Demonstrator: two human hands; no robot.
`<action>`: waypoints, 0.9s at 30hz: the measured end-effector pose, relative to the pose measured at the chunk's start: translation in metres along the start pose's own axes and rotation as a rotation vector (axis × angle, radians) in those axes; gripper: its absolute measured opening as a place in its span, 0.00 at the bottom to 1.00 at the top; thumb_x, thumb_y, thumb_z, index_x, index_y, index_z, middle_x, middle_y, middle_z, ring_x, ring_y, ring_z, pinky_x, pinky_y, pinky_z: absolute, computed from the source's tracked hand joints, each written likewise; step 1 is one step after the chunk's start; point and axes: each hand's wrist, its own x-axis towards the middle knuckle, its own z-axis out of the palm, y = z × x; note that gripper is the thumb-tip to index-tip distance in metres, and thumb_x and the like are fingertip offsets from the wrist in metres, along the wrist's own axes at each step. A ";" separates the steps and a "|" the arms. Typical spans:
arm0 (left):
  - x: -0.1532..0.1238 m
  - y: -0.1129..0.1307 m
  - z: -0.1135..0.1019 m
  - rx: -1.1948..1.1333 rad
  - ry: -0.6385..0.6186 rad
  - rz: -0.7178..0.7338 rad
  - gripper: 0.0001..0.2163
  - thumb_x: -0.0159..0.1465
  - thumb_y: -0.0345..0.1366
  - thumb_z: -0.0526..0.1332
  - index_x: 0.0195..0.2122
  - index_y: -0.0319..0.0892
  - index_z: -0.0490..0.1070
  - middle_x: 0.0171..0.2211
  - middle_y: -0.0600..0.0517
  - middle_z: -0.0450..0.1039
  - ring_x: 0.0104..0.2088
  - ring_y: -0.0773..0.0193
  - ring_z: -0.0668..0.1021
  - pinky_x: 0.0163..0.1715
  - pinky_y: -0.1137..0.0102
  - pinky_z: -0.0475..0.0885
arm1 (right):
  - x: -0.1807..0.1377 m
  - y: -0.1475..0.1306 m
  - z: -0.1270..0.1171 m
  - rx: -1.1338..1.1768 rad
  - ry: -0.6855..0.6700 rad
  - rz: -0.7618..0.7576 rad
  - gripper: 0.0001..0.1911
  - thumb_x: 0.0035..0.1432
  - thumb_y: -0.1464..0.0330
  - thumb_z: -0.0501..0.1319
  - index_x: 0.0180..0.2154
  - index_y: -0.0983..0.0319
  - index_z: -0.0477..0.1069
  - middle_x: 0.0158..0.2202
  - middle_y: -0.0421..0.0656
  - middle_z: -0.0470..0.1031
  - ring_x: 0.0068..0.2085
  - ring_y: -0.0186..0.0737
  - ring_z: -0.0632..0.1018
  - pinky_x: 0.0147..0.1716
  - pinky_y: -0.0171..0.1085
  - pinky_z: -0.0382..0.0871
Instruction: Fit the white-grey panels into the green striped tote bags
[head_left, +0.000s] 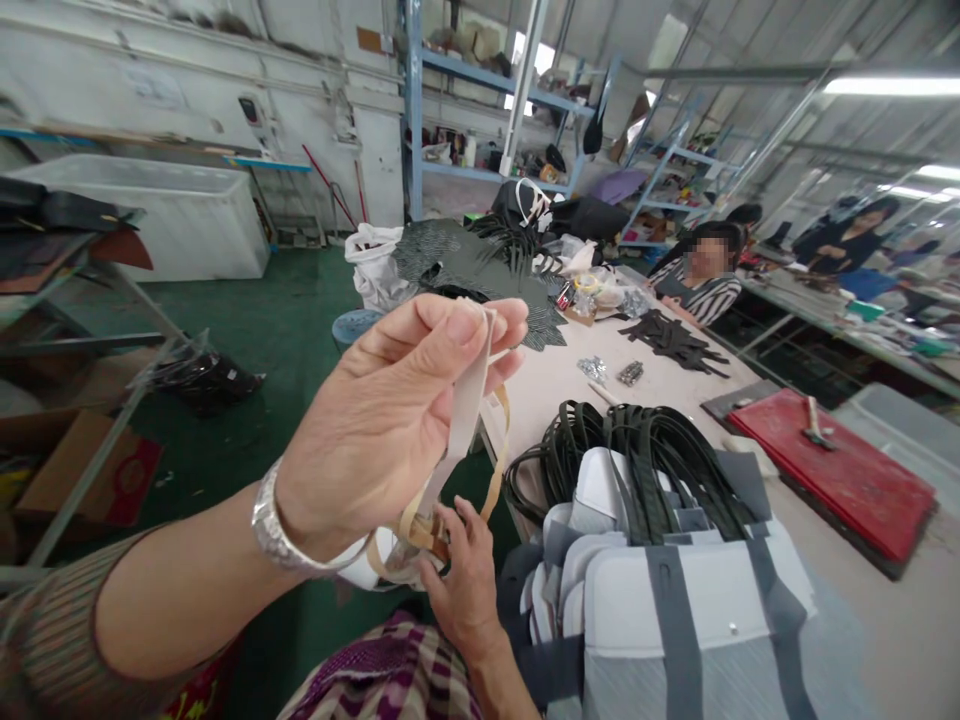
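Observation:
My left hand (397, 420), with a silver bracelet at the wrist, is raised in the middle of the view. Its thumb and fingers pinch the end of a pale tape strip (466, 400), which hangs down from them. Lower down, my right hand (469, 580) has its fingers curled at a tan and white coil of tape (409, 545). A narrow tan loop (501, 460) rises from there behind the left hand. The left hand and wrist partly cover the coil. Beside the right hand, a stack of pale grey bag panels (675, 590) with dark straps (660, 460) sits on the table.
The pale table (817, 540) bears a red board (832, 460) with a hammer (816, 420), small metal parts (630, 373), black strips (675, 340) and dark sheets (465, 260). A co-worker (701, 275) sits across it. A white bin (187, 220) stands at left.

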 end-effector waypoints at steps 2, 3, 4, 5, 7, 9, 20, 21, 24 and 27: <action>0.010 -0.001 -0.003 -0.013 0.015 -0.004 0.09 0.65 0.32 0.61 0.26 0.42 0.70 0.38 0.57 0.80 0.49 0.61 0.79 0.54 0.59 0.73 | 0.008 -0.005 0.006 -0.014 0.006 -0.041 0.27 0.50 0.76 0.64 0.53 0.59 0.67 0.59 0.52 0.64 0.59 0.54 0.67 0.56 0.53 0.64; 0.018 -0.004 -0.006 -0.012 0.015 -0.003 0.09 0.65 0.33 0.62 0.27 0.42 0.70 0.39 0.57 0.79 0.49 0.60 0.79 0.53 0.59 0.74 | 0.011 -0.007 0.008 -0.008 0.016 -0.061 0.22 0.52 0.77 0.62 0.49 0.59 0.69 0.58 0.52 0.65 0.58 0.53 0.68 0.56 0.53 0.64; 0.028 -0.007 -0.010 0.012 0.008 0.004 0.08 0.65 0.35 0.62 0.28 0.43 0.70 0.40 0.56 0.79 0.50 0.60 0.78 0.52 0.59 0.75 | 0.014 -0.009 0.009 0.011 0.024 -0.079 0.18 0.53 0.78 0.60 0.46 0.59 0.69 0.56 0.51 0.67 0.57 0.51 0.69 0.55 0.52 0.64; 0.041 -0.012 -0.017 0.083 -0.008 0.010 0.07 0.66 0.37 0.61 0.31 0.43 0.71 0.43 0.55 0.78 0.51 0.59 0.78 0.50 0.60 0.76 | 0.017 -0.012 0.009 0.041 0.026 -0.092 0.15 0.55 0.78 0.58 0.44 0.59 0.69 0.54 0.50 0.69 0.56 0.49 0.69 0.55 0.51 0.64; 0.071 -0.026 -0.040 0.399 -0.075 -0.008 0.10 0.69 0.43 0.56 0.42 0.44 0.72 0.50 0.51 0.75 0.52 0.58 0.77 0.46 0.63 0.77 | 0.021 -0.016 0.006 0.114 -0.009 -0.104 0.13 0.59 0.77 0.56 0.45 0.59 0.67 0.50 0.49 0.72 0.54 0.47 0.70 0.55 0.48 0.64; 0.100 -0.043 -0.072 0.985 -0.221 -0.150 0.17 0.70 0.47 0.52 0.54 0.45 0.66 0.53 0.48 0.73 0.49 0.60 0.78 0.40 0.68 0.77 | 0.024 -0.019 0.001 0.165 -0.070 -0.075 0.10 0.63 0.74 0.54 0.45 0.58 0.67 0.45 0.46 0.74 0.49 0.45 0.73 0.51 0.45 0.67; 0.019 -0.087 -0.171 1.146 -1.016 -0.427 0.17 0.57 0.33 0.66 0.48 0.48 0.76 0.42 0.55 0.80 0.41 0.62 0.79 0.41 0.74 0.70 | 0.027 -0.015 -0.006 0.248 -0.190 0.185 0.10 0.66 0.70 0.50 0.46 0.59 0.68 0.38 0.43 0.76 0.38 0.40 0.77 0.37 0.35 0.67; 0.011 -0.090 -0.172 1.145 -1.048 -0.414 0.17 0.57 0.31 0.65 0.48 0.47 0.76 0.42 0.54 0.79 0.41 0.62 0.79 0.42 0.73 0.69 | 0.028 -0.015 -0.006 0.246 -0.201 0.182 0.11 0.67 0.70 0.50 0.47 0.60 0.68 0.39 0.43 0.76 0.38 0.40 0.77 0.37 0.35 0.67; 0.002 -0.100 -0.180 1.160 -0.998 -0.378 0.09 0.59 0.29 0.63 0.41 0.45 0.77 0.35 0.51 0.78 0.39 0.59 0.75 0.43 0.69 0.66 | 0.030 -0.016 -0.006 0.238 -0.241 0.198 0.12 0.68 0.68 0.49 0.46 0.60 0.69 0.38 0.43 0.76 0.37 0.40 0.77 0.37 0.34 0.67; 0.004 -0.103 -0.192 1.106 -0.919 -0.376 0.05 0.62 0.34 0.61 0.31 0.44 0.76 0.30 0.51 0.74 0.38 0.58 0.71 0.44 0.67 0.65 | 0.030 -0.014 -0.004 0.242 -0.262 0.233 0.12 0.69 0.67 0.48 0.43 0.60 0.69 0.36 0.43 0.76 0.36 0.39 0.77 0.37 0.34 0.66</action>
